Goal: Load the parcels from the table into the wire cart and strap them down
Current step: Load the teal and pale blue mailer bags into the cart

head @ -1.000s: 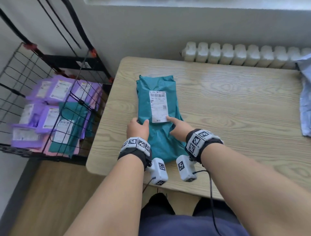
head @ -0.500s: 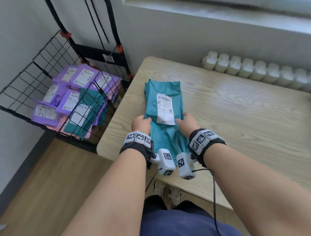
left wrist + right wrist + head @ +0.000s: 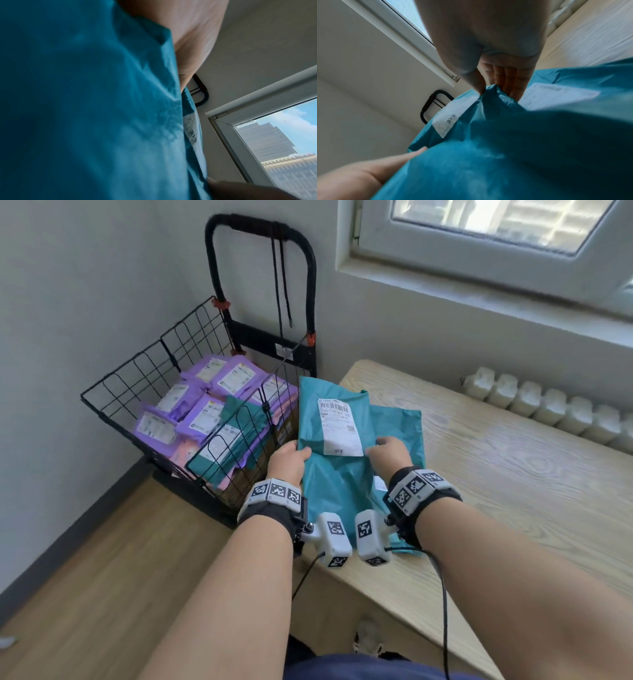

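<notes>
A teal parcel [image 3: 318, 440] with a white label [image 3: 339, 426] is tilted up over the table's left corner, beside the wire cart [image 3: 113, 405]. My left hand [image 3: 289, 458] grips its left edge. My right hand [image 3: 385, 451] pinches a fold of its right edge between thumb and fingers [image 3: 488, 86]. A second teal parcel [image 3: 400, 422] with its own label [image 3: 556, 97] shows under the first; whether it is lifted I cannot tell. Teal plastic [image 3: 85, 108] fills the left wrist view. Purple parcels [image 3: 205, 402] and a teal one [image 3: 239, 436] lie in the cart.
The cart's black handle [image 3: 260, 227] stands against the wall, with black cords [image 3: 279, 285] hanging from it. The wooden table [image 3: 513, 491] runs to the right, with a white radiator [image 3: 548, 405] behind it under a window [image 3: 496, 234]. Wood floor [image 3: 102, 577] lies to the left.
Both hands closed on the teal parcel's edges, lifted it off the table and carried it left toward the cart. A second teal parcel now shows beneath it.
</notes>
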### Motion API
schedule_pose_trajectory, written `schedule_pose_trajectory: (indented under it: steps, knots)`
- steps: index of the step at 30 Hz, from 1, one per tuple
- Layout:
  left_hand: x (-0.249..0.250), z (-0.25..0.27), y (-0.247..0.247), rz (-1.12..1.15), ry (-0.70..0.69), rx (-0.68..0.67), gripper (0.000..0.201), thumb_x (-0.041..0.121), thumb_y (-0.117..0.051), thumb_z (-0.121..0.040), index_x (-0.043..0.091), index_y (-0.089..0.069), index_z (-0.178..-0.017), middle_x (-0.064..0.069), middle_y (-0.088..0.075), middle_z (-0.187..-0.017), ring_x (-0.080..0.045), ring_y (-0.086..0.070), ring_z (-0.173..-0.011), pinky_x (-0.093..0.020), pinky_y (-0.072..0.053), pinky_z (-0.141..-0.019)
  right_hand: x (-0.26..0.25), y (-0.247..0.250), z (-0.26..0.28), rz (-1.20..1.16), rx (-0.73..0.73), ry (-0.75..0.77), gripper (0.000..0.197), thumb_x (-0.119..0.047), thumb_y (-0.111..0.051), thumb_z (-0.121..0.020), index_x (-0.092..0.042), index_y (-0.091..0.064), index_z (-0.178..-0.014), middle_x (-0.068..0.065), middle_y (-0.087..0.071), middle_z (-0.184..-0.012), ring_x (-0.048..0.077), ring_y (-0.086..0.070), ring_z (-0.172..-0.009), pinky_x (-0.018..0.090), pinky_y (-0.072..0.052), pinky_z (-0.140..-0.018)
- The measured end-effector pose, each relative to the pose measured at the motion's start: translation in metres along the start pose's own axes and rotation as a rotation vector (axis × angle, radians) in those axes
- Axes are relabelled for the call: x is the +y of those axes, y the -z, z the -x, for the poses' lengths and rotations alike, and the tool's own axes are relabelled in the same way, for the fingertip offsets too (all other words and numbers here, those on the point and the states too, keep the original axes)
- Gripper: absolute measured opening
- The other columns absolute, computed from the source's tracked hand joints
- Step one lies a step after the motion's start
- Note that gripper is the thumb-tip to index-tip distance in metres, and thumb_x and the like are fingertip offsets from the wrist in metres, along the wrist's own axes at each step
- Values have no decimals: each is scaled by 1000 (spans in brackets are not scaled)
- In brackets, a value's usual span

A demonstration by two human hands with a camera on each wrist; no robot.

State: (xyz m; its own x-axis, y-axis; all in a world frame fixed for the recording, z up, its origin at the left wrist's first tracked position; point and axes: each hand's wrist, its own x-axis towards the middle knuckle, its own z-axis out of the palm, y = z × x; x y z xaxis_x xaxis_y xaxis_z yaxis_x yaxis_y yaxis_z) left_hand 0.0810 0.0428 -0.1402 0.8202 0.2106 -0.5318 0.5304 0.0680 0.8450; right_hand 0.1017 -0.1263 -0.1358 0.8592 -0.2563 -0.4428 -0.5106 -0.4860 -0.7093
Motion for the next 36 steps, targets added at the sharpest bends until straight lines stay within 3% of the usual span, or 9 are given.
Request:
schedule_pose_trajectory:
  steps: [4, 11, 16, 19, 23, 26, 30, 33, 36]
  knots:
    - [8, -18, 68, -176, -75, 72, 23, 15, -59, -90, 11, -70, -111, -10, -72, -105, -28, -68, -96, -42, -54, -91, -49, -47, 10, -22, 13, 25, 24, -5, -54, -80, -3, -70, -98, 12, -69, -92, 30, -65, -88, 37, -53, -81]
    - [20, -50, 211, -342, -126, 168, 24, 14, -61, -90, 7, -70, -112, -7, -70, -104, -24, -64, -95, -29, -49, -90, -122, -173, 33, -49, -49, 28, 27, 0, -50, -85, -11, -71, -98, 6, -68, -92, 23, -64, -85, 35, -56, -83]
    - [24, -73, 277, -333, -95, 215, 22, 14, -64, -87, 9, -73, -106, -10, -72, -105, -29, -66, -97, -38, -52, -92, -156, -237, 36, -91, -24, 26, 37, -6, -55, -77, -19, -71, -107, 3, -72, -102, 24, -68, -91, 40, -56, -87]
    - [26, -89, 295, -327, -47, 218, 22, 10, -62, -82, 10, -73, -101, -10, -71, -102, -30, -66, -94, -36, -54, -87, -175, -256, 28, -54, -9, 57, 43, -2, -51, -80, -19, -67, -115, 4, -69, -108, 24, -66, -92, 38, -56, -86]
    - [39, -118, 306, -235, 40, 215, 11, 17, -61, -81, 7, -60, -75, -11, -62, -81, -27, -56, -75, -27, -42, -58, -199, -275, 3, 37, -36, 111, 46, 1, -43, -85, -19, -61, -122, 5, -62, -100, 21, -59, -75, 27, -47, -66]
    - [53, -145, 316, -240, 83, 266, 29, 32, -54, -90, 6, -59, -77, -13, -62, -85, -26, -55, -76, -34, -45, -71, -217, -293, -23, 72, -69, 116, 47, 3, -40, -86, -21, -60, -122, 2, -60, -84, 21, -57, -65, 27, -47, -60]
    - [67, -190, 329, -336, 127, 343, 28, 24, -57, -88, -3, -62, -82, -15, -62, -82, -30, -60, -80, -36, -48, -73, -245, -317, -65, 94, -141, 122, 49, 3, -38, -86, -22, -59, -123, 7, -60, -93, 24, -58, -71, 33, -51, -68]
    - [71, -223, 334, -313, 244, 355, 23, 23, -63, -82, 0, -65, -79, -8, -63, -60, -25, -62, -61, -29, -52, -63, -265, -336, -96, 126, -204, 131, 49, 2, -39, -87, -20, -57, -127, 5, -57, -96, 19, -53, -65, 30, -46, -61]
    - [76, -252, 334, -241, 312, 371, 19, 18, -66, -80, 3, -62, -69, -4, -60, -43, -22, -60, -50, -30, -55, -65, -282, -358, -123, 175, -264, 162, 47, -6, -46, -87, -19, -55, -132, 2, -57, -100, 23, -56, -78, 30, -45, -66]
